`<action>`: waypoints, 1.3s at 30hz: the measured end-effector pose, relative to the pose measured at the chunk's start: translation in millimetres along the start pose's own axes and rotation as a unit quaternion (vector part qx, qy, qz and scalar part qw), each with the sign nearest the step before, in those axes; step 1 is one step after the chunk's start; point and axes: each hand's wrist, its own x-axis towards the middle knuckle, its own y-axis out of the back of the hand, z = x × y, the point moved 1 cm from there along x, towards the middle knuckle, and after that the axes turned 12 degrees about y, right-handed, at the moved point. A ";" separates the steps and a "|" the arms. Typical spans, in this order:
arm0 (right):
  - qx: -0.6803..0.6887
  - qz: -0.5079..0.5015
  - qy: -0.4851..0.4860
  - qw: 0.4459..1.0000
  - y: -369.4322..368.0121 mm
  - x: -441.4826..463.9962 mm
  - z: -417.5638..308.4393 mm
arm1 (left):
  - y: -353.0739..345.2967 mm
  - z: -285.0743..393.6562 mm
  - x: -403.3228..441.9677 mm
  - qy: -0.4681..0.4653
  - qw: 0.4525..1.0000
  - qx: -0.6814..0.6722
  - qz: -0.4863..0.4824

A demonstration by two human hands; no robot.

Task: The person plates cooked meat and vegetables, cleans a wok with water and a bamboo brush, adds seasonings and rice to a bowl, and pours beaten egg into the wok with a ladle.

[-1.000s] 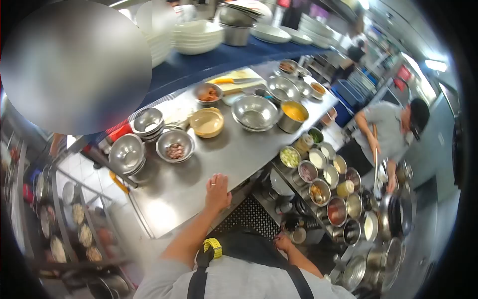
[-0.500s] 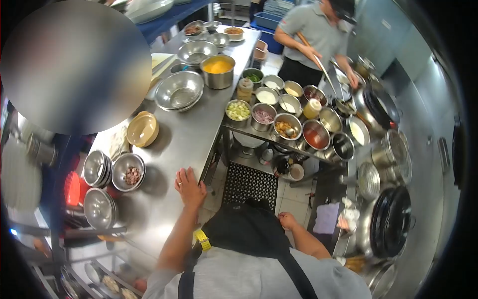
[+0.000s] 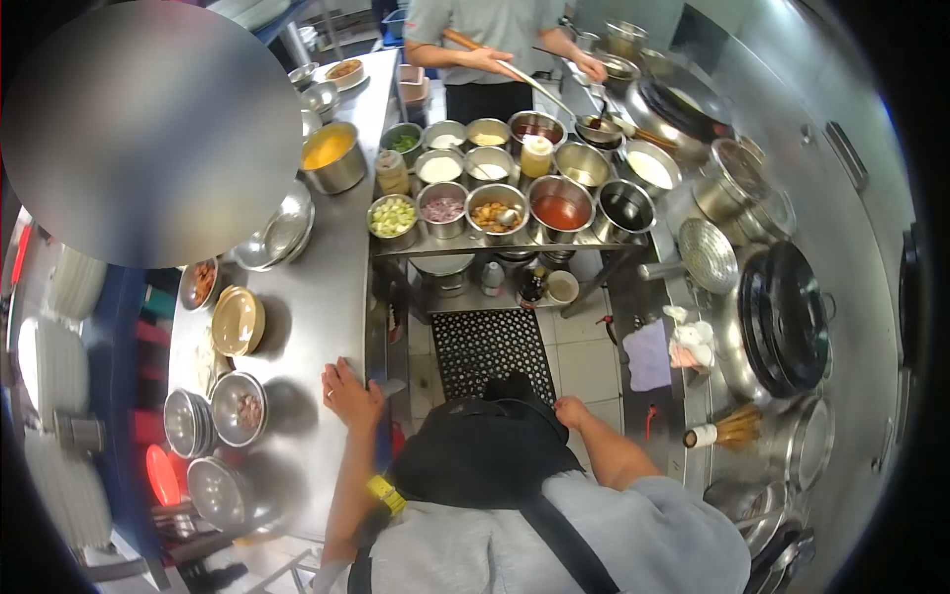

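My left hand (image 3: 352, 396) rests flat on the edge of the steel counter (image 3: 317, 342), its fingers spread and holding nothing. Nearest to it are a steel bowl (image 3: 230, 421) with chopped pinkish pieces inside and a tan bowl (image 3: 238, 322). Beside my black apron (image 3: 475, 460), above the floor, hangs my right hand (image 3: 570, 412). Its fingers are curled in, and I see nothing in them. A yellow watch (image 3: 387, 495) is on my left wrist.
Ahead, a stand holds several steel pots of ingredients, among them red sauce (image 3: 560, 211) and chopped onion (image 3: 441, 210). A co-worker (image 3: 485, 49) holds a long-handled ladle behind it. On the right are a strainer (image 3: 708, 252), a dark-lidded pot (image 3: 787, 317) and a bamboo brush (image 3: 727, 432).
My view has swung, so the pots and the counter now sit further left. My left hand stays on the counter edge and my right hand stays low at my side.
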 end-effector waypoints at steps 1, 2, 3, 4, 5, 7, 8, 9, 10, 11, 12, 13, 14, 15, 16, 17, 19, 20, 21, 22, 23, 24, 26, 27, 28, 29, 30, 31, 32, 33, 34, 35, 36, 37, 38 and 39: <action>-0.017 -0.005 0.006 1.000 1.0 0.5 -0.4 | -0.1 -2.0 0.0 -0.010 1.000 0.004 0.010; -0.032 -0.012 0.021 0.999 2.1 4.1 -0.9 | -1.3 -4.1 0.7 -0.023 1.000 0.006 0.019; -0.047 -0.020 0.033 0.998 2.9 7.0 -2.0 | -4.4 -8.6 1.0 -0.037 0.999 0.008 0.026; -0.026 -0.008 0.016 1.000 5.6 7.4 -9.4 | -10.3 -19.8 4.3 -0.081 0.996 -0.002 0.047; -0.005 0.010 -0.007 1.000 12.8 5.9 -19.8 | -20.8 -28.1 7.3 -0.129 0.989 -0.018 0.066; 0.013 0.003 -0.050 0.999 4.4 12.8 -22.0 | -26.8 -30.8 5.2 -0.149 0.982 -0.001 0.113; 0.014 0.020 -0.044 0.999 -0.9 16.4 -20.7 | -28.2 -30.7 4.5 -0.131 0.986 0.005 0.102; 0.014 0.032 -0.032 0.999 -6.0 17.3 -19.9 | -26.1 -29.3 4.5 -0.106 0.990 0.017 0.093; 0.038 0.041 -0.051 0.997 -4.4 16.1 -20.4 | -20.9 -20.7 3.5 -0.093 0.992 0.027 0.085; 0.063 0.047 -0.066 0.995 -4.3 14.6 -22.0 | -14.1 -14.2 -1.6 -0.076 0.993 0.040 0.079; 0.089 0.051 -0.080 0.991 -8.1 12.1 -22.3 | -10.4 -11.9 -4.2 -0.058 0.994 0.056 0.072; 0.087 0.046 -0.090 0.991 -10.1 10.1 -22.1 | -12.1 -14.0 -2.8 -0.057 0.995 0.051 0.065; 0.084 0.039 -0.099 0.991 -11.2 7.3 -21.2 | -14.8 -17.1 -1.4 -0.054 0.996 0.047 0.059; 0.079 0.034 -0.105 0.991 -11.2 7.7 -18.4 | -16.1 -17.4 1.7 -0.049 0.996 0.042 0.056; 0.057 0.045 -0.082 0.994 -19.4 13.4 -9.3 | -15.9 -14.8 4.2 -0.053 0.996 0.036 0.056; 0.034 0.052 -0.058 0.996 -30.6 16.0 -1.7 | -14.9 -14.7 3.3 -0.054 0.996 0.033 0.056; -0.004 0.043 -0.019 0.999 -28.1 10.7 5.8 | -14.8 -18.9 -2.2 -0.074 0.995 0.016 0.063; -0.017 0.024 0.004 1.000 -23.2 9.0 -1.2 | -17.1 -22.6 -0.3 -0.089 0.993 0.009 0.076; -0.015 0.035 -0.012 0.999 -21.7 11.2 -2.6 | -20.9 -23.1 2.5 -0.098 0.991 0.001 0.092; -0.011 0.043 -0.027 0.999 -22.2 10.0 -2.3 | -21.2 -22.1 5.1 -0.106 0.991 -0.013 0.081; -0.002 0.061 0.016 0.998 -22.4 8.1 0.1 | -20.1 -26.4 6.7 -0.112 0.991 -0.019 0.068; -0.026 0.040 0.031 0.998 -19.0 10.1 -2.7 | -25.2 -28.7 8.7 -0.107 0.991 -0.026 0.073; -0.004 0.072 0.033 0.997 -13.3 8.6 -8.7 | -14.0 -23.3 1.7 -0.072 0.996 -0.021 0.056; 0.003 0.052 0.015 0.999 -9.5 11.2 -13.6 | -5.1 -13.6 0.5 -0.046 0.998 -0.018 0.039; 0.005 0.032 -0.005 0.999 -8.7 13.4 -10.9 | -4.1 -12.7 -0.9 -0.042 0.998 -0.018 0.041; 0.004 0.032 0.033 0.999 -5.6 15.1 -8.4 | -4.8 -11.5 -0.4 -0.038 0.998 -0.020 0.043; 0.003 0.031 0.070 0.997 -11.7 15.6 0.2 | -5.3 -12.9 -0.7 -0.034 0.998 -0.023 0.044; 0.006 0.033 0.079 0.996 -13.3 16.7 1.0 | -6.2 -15.1 -2.5 -0.029 0.998 -0.021 0.046; 0.009 0.034 0.087 0.996 -14.6 18.2 2.0 | -7.6 -14.5 -1.1 -0.027 0.998 -0.022 0.049; 0.019 0.040 0.067 0.997 -9.4 17.2 -4.2 | -7.7 -13.4 -0.3 -0.027 0.998 -0.022 0.052; 0.029 0.047 0.049 0.997 -4.3 17.9 -11.6 | -2.9 -10.7 -0.8 -0.021 0.999 -0.027 0.038; 0.029 0.036 0.019 0.999 0.3 15.4 -16.3 | -2.8 -11.7 -1.6 -0.023 0.999 -0.027 0.038; 0.027 0.026 -0.009 0.999 4.0 16.8 -22.6 | -4.1 -12.8 -0.3 -0.024 0.998 -0.028 0.041; 0.006 0.030 0.011 0.999 0.2 22.3 -20.0 | -4.0 -12.9 0.8 -0.024 0.998 -0.029 0.044; -0.015 0.033 0.031 0.999 -9.1 26.5 -6.4 | -2.2 -12.4 0.8 -0.024 0.998 -0.029 0.052; 0.005 0.030 0.033 0.999 -10.8 29.6 -1.9 | -0.2 -11.6 2.8 -0.022 0.998 -0.030 0.052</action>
